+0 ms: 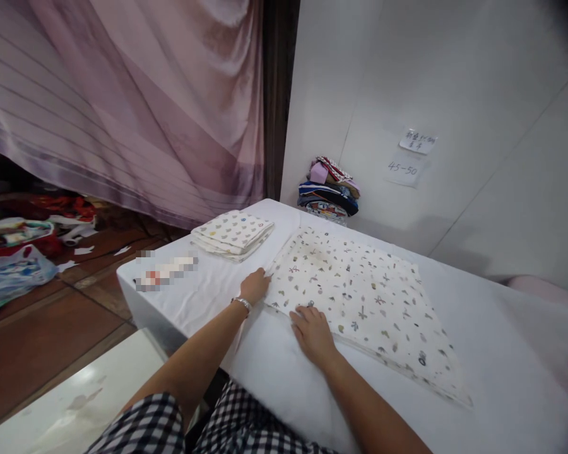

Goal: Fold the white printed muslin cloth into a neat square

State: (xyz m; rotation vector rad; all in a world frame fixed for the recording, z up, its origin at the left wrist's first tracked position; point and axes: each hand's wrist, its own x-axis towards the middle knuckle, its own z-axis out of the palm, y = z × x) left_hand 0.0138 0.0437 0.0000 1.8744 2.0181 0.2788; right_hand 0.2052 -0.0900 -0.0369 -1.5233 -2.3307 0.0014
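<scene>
A pink striped curtain (123, 107) fills the view from 9 to 12 o'clock, hanging down to a brown tiled floor (42, 328) strewn with bags and scraps; a pale wall (454, 82) takes up the 1 to 3 o'clock side, with two paper notes (411, 157) stuck on it. The bench (502, 353), covered in white sheeting, runs from the centre down to 5 o'clock. Spread flat on it at the centre is a printed cloth (360, 296) – white with small scattered motifs, seemingly doubled, since a second edge shows under its near side. It lies smooth and squared, likely so that its edges can be lined up. At 11 o'clock from it sits a stack of folded cloths (233, 234) of the same print, set apart at the bench's far left corner, probably to keep finished pieces out of the working area. Against the wall at 12 o'clock is a heap of coloured garments (330, 189).

The left hand (255, 285) rests at the cloth's left corner, fingers together and curled on the edge – whether it pinches the fabric I cannot tell. The right hand (312, 331) lies palm down on the near edge, fingers spread and flat, seemingly pinning the cloth
</scene>
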